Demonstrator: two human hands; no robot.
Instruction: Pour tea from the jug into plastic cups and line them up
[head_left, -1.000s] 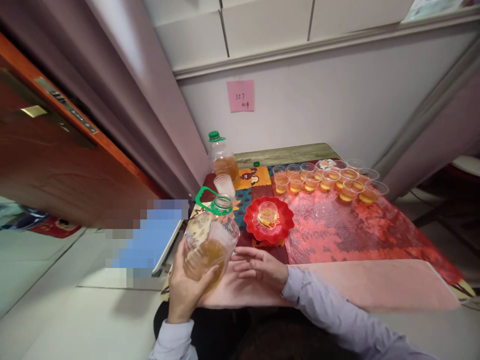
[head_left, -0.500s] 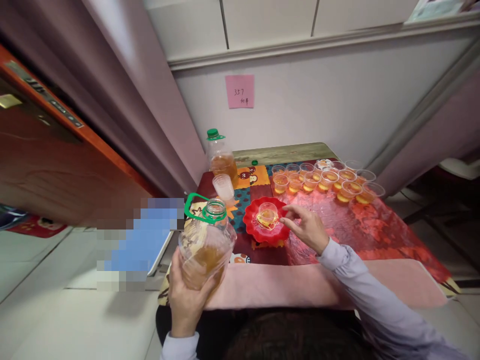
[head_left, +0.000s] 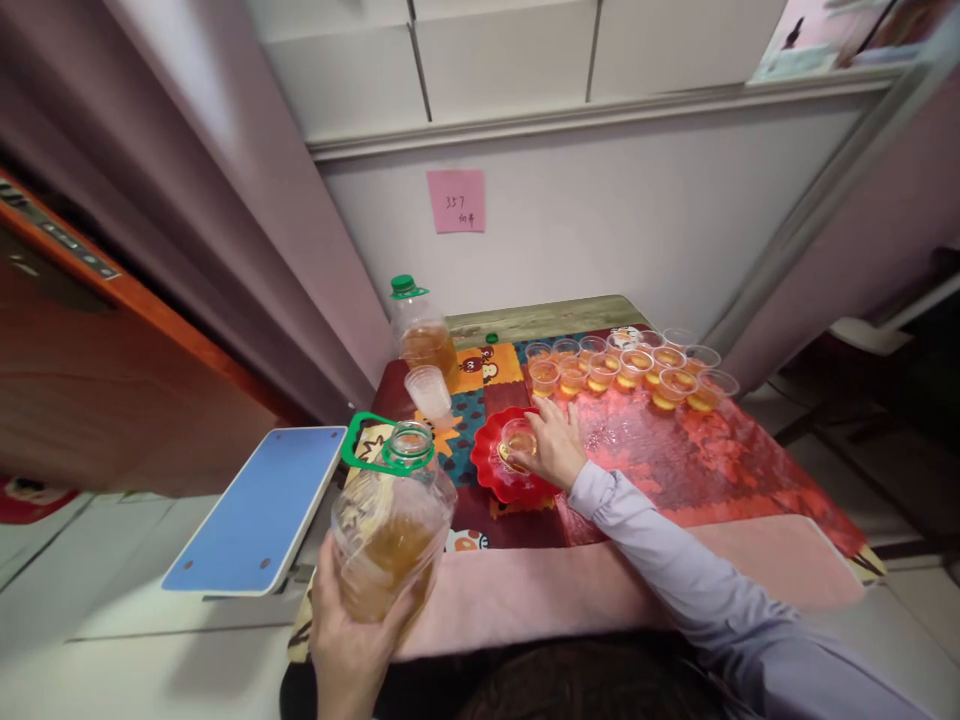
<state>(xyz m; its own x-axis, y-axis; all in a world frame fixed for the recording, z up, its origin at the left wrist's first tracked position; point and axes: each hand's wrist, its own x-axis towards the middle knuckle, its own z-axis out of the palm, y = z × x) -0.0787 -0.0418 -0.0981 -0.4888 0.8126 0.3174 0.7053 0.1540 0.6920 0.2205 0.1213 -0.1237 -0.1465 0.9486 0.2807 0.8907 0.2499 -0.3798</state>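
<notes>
My left hand [head_left: 351,625] is wrapped round the lower side of a clear plastic jug [head_left: 397,540]. The jug is uncapped, has a green handle at its neck and holds amber liquid. My right hand [head_left: 559,447] has its thumb and fingers around a small clear plastic cup [head_left: 517,436], with some liquid in it. That cup is in a red scalloped dish [head_left: 517,492], and my fingers partly cover it. Several similar cups [head_left: 602,374] with amber liquid stand in rows at the back right.
A second jug [head_left: 429,345] with a green cap stands at the back left. Before it leans a stack of nested cups [head_left: 428,390]. A loose green cap [head_left: 492,338] lies near the wall. A pink cloth [head_left: 525,600] covers the front edge; a blue-topped stool [head_left: 262,510] stands at left.
My right hand has moved left from beside the dish and closed on the cup in it. My left hand still holds the jug. The view has shifted slightly.
</notes>
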